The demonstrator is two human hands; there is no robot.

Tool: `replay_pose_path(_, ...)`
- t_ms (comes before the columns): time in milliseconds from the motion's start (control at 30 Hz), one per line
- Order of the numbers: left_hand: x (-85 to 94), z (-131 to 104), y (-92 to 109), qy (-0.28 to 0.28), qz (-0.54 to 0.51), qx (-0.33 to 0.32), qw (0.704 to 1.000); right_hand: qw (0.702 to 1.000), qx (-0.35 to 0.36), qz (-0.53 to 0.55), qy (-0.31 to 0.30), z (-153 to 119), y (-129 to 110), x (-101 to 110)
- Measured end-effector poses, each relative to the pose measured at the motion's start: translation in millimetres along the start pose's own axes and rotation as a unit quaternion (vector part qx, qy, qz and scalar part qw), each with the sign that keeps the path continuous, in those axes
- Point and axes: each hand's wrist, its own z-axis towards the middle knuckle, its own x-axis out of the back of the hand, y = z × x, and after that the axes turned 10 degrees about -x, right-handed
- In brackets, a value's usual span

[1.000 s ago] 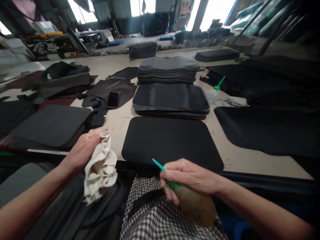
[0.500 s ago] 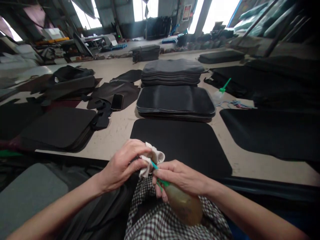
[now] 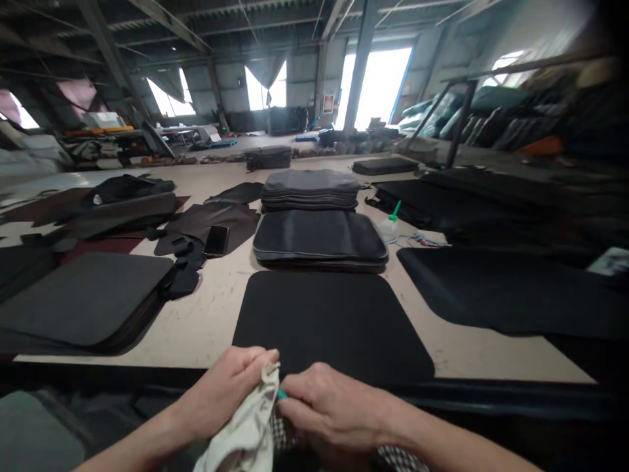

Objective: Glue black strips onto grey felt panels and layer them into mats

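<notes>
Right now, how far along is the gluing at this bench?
Done: covered pads are stacked behind. In hand: the left hand holds a cloth against the green nozzle tip at the right hand. Left: the bare black panel in front shows no glue.

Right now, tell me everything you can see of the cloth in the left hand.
The cloth is an off-white, crumpled rag that looks like soft woven fabric. The left hand pinches its upper edge between thumb and fingers, and the rest hangs in loose folds toward the bottom of the picture. Its top meets the right hand, pressed against a small teal tip that peeks out between the two hands. It sits below the near edge of the table, above the checked garment.
</notes>
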Motion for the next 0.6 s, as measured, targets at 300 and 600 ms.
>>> replay_pose_path(300, 20.7, -8, -13, 0.043, -0.057, 0.072, 0.995, 0.974, 0.067, -0.178, 0.126, -7, 23, -24)
replay_pose_path(600, 58.2, -24, -42, 0.293, 0.112, 0.027, 0.949, 0.994, -0.078, 0.057, 0.056, -12, 15, -12)
